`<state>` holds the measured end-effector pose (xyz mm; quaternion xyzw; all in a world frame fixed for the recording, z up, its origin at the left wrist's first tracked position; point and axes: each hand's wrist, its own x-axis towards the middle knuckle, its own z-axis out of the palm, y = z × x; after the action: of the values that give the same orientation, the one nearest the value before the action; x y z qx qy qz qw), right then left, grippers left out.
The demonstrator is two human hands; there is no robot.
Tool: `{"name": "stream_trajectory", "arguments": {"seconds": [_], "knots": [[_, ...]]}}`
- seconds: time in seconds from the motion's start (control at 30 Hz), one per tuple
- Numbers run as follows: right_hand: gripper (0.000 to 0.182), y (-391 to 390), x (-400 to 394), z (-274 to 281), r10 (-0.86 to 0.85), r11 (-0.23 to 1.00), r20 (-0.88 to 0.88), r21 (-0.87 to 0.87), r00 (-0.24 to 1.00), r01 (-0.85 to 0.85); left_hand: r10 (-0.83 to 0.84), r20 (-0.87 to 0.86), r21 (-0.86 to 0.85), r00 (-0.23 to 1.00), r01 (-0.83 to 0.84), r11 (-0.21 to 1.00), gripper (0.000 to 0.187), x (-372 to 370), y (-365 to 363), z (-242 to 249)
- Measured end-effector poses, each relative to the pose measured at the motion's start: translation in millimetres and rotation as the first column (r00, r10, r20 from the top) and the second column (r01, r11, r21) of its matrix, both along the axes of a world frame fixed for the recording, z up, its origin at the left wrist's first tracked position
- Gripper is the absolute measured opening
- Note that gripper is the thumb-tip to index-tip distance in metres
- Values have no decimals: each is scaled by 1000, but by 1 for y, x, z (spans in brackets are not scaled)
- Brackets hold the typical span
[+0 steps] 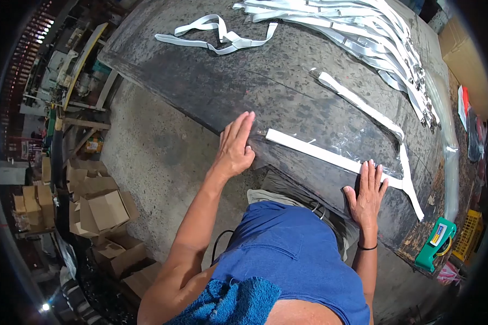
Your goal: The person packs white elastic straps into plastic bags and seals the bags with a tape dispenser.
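A white lanyard (314,150) lies stretched out along the near edge of the dark table, a metal clip at its left end. My right hand (367,196) presses flat on its right part, fingers straight and slightly apart. My left hand (235,146) is at the table edge, just left of the clip, with its fingers extended and holding nothing. From the right end, the strap folds back in a long loop (363,105) farther up the table. What looks like clear plastic film (341,145) glints beside the strap.
A pile of white lanyards (358,32) with metal clips covers the far right of the table (211,92). One loose strap (222,43) lies farther left. A green tape dispenser (436,244) stands at the right corner. Cardboard boxes (106,211) sit on the floor at left.
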<state>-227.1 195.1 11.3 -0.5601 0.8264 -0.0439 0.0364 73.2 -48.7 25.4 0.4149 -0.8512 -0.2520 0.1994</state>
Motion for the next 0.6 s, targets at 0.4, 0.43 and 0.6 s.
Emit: {"name": "stream_trajectory", "arguments": {"seconds": [0.4, 0.43, 0.6], "knots": [[89, -2, 2, 9, -45, 999, 77, 15, 996, 44, -193, -589, 0, 784, 238, 971, 7, 16, 35, 81], [94, -3, 5, 14, -65, 998, 58, 13, 996, 64, -324, -724, -113, 609, 358, 927, 9, 9, 47, 100], [89, -16, 21, 38, -53, 989, -5, -142, 999, 51, -372, -927, -231, 59, 690, 686, 60, 2, 86, 186]]}}
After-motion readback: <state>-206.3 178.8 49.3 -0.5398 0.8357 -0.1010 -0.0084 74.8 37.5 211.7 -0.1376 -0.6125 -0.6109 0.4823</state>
